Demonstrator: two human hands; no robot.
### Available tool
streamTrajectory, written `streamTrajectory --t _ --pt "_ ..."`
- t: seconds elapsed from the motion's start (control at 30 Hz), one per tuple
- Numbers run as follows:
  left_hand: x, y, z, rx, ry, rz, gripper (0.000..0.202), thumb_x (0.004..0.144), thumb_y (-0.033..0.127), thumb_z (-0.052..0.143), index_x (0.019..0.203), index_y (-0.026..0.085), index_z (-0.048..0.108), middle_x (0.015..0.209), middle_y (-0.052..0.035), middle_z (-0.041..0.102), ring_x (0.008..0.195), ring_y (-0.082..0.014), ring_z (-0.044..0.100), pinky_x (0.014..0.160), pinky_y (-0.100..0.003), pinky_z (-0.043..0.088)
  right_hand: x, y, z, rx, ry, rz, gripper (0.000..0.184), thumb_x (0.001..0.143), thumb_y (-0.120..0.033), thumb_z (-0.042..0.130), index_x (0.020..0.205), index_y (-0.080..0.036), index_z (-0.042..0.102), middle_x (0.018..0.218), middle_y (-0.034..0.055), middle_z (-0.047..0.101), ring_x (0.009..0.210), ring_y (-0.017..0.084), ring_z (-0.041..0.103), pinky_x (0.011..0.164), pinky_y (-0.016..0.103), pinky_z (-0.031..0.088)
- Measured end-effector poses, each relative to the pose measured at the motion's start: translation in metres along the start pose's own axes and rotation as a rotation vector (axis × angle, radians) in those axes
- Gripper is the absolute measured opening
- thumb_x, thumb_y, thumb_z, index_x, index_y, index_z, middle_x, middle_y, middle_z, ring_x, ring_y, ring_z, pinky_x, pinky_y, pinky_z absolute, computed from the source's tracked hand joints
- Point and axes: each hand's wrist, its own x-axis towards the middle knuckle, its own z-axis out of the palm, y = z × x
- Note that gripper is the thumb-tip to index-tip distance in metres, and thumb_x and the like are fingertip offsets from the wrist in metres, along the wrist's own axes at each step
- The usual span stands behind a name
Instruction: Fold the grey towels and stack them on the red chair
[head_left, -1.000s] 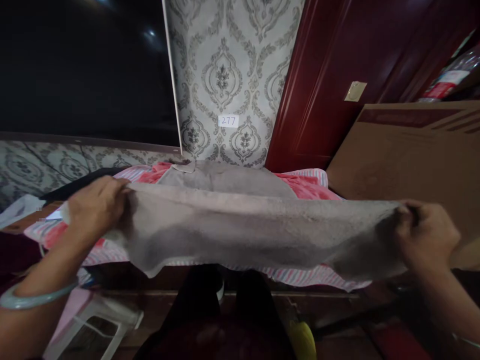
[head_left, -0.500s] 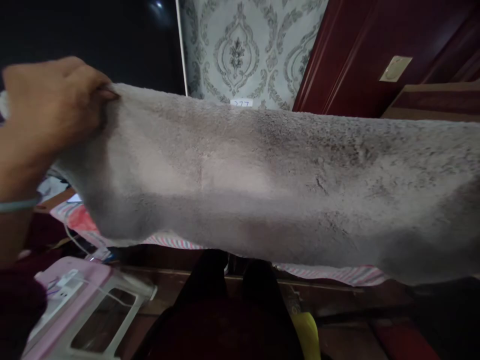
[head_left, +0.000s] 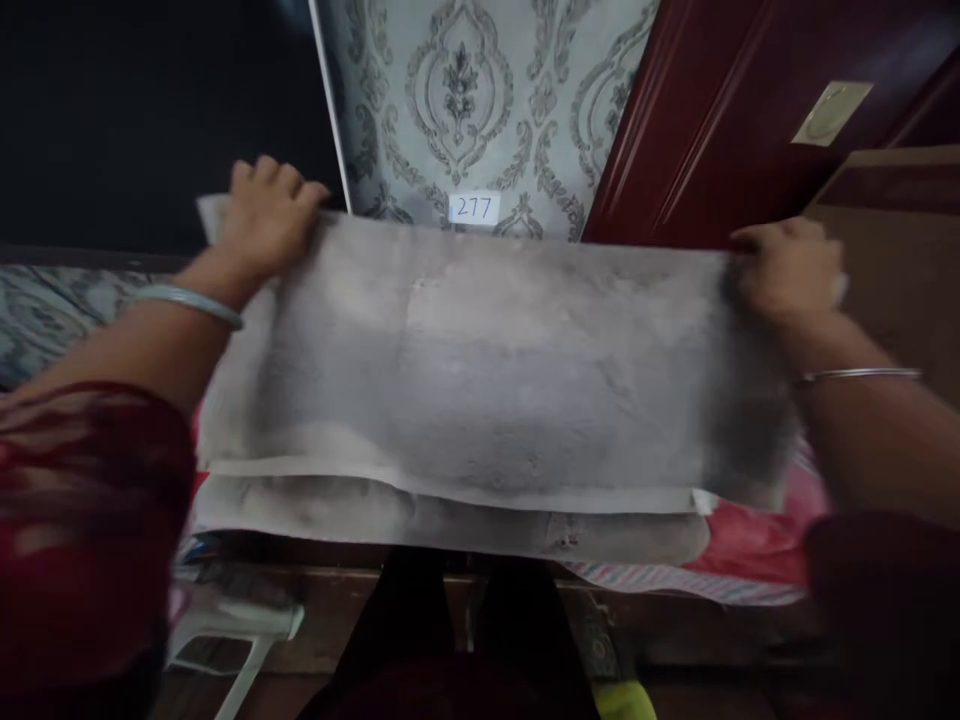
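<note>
A grey plush cloth (head_left: 487,370), with a paler hem along its lower edge, hangs between my two hands. My left hand (head_left: 274,215) is closed around its upper left part, and a pale corner sticks out beyond the knuckles. At the upper right, my right hand (head_left: 795,265) is closed on the same cloth. Beneath the lower hem another grey layer (head_left: 472,528) shows; I cannot tell whether it belongs to the same piece. Under that, a red and pink cover with a striped edge (head_left: 690,582) lies on the surface.
A dark screen (head_left: 150,120) stands at the back left. Patterned wallpaper (head_left: 461,90) carries a paper label reading 277 (head_left: 474,208). Dark red furniture (head_left: 720,110) and a cardboard box (head_left: 900,220) are at right. A plastic stool (head_left: 247,630) stands lower left, and something yellow (head_left: 622,700) lies below.
My right hand has come into view holding the cloth's right side. My left hand has shifted right, and the cloth spans a narrower width, with a second grey layer now showing below.
</note>
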Motion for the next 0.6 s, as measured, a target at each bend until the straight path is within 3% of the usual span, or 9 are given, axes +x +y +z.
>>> streamTrajectory --t 0.07,0.17,0.27,0.33,0.43,0.5,0.6 --pt "0.001 0.039 0.026 -0.016 -0.094 -0.007 0.05 0.106 0.019 0.029 0.153 0.008 0.04 0.155 -0.0169 0.04 0.15 -0.037 0.026 0.113 -0.056 0.022 -0.003 -0.025 0.037 0.036 -0.041 0.016 0.049 0.1 -0.023 0.055 0.146 -0.006 0.05 0.145 0.0289 0.05 0.133 0.038 0.045 0.1 0.056 0.041" --pt "-0.042 0.073 0.077 -0.051 -0.295 0.05 0.042 0.094 0.019 0.057 0.136 0.014 0.062 0.142 -0.0161 0.058 0.137 -0.0323 0.048 0.112 -0.048 0.034 -0.053 -0.036 0.106 0.081 -0.272 -0.115 0.048 0.098 -0.024 0.055 0.144 -0.012 0.054 0.147 0.0222 0.053 0.135 0.035 0.047 0.106 0.051 0.043" --pt "-0.118 0.075 0.123 -0.1 -0.66 0.084 0.043 0.092 0.027 0.057 0.134 0.018 0.065 0.146 -0.0161 0.057 0.139 -0.0341 0.048 0.115 -0.051 0.033 -0.138 -0.012 0.165 0.015 -0.517 -0.128 0.043 0.098 -0.032 0.051 0.138 -0.019 0.061 0.151 0.0167 0.052 0.138 0.035 0.048 0.108 0.056 0.043" --pt "-0.17 0.063 0.139 -0.162 -0.729 -0.045 0.051 0.097 0.03 0.044 0.144 0.018 0.056 0.153 -0.0157 0.051 0.141 -0.0314 0.047 0.114 -0.046 0.037 -0.189 0.017 0.187 0.01 -0.581 -0.046 0.047 0.1 -0.036 0.044 0.144 -0.023 0.056 0.153 0.0145 0.052 0.137 0.036 0.05 0.106 0.06 0.046" --pt "-0.228 0.036 0.139 -0.2 -0.652 -0.194 0.058 0.096 0.033 0.036 0.147 0.012 0.051 0.158 -0.0163 0.046 0.146 -0.0297 0.043 0.118 -0.042 0.033 -0.232 0.057 0.191 0.064 -0.553 0.052 0.053 0.101 -0.037 0.036 0.147 -0.016 0.053 0.151 0.017 0.053 0.139 0.032 0.05 0.112 0.054 0.043" --pt "-0.252 0.018 0.134 -0.205 -0.615 -0.325 0.061 0.094 0.037 0.034 0.146 0.01 0.052 0.155 -0.0173 0.049 0.14 -0.0309 0.05 0.114 -0.042 0.04 -0.238 0.071 0.179 0.105 -0.555 0.143 0.054 0.1 -0.035 0.038 0.144 -0.011 0.056 0.144 0.0191 0.059 0.135 0.03 0.055 0.113 0.046 0.043" --pt "-0.269 -0.003 0.132 -0.195 -0.637 -0.452 0.066 0.092 0.045 0.028 0.144 0.012 0.051 0.14 -0.016 0.064 0.124 -0.0315 0.063 0.103 -0.042 0.05 -0.227 0.07 0.157 0.142 -0.592 0.329 0.051 0.095 -0.032 0.047 0.139 -0.01 0.061 0.135 0.0192 0.066 0.125 0.031 0.063 0.107 0.041 0.048"
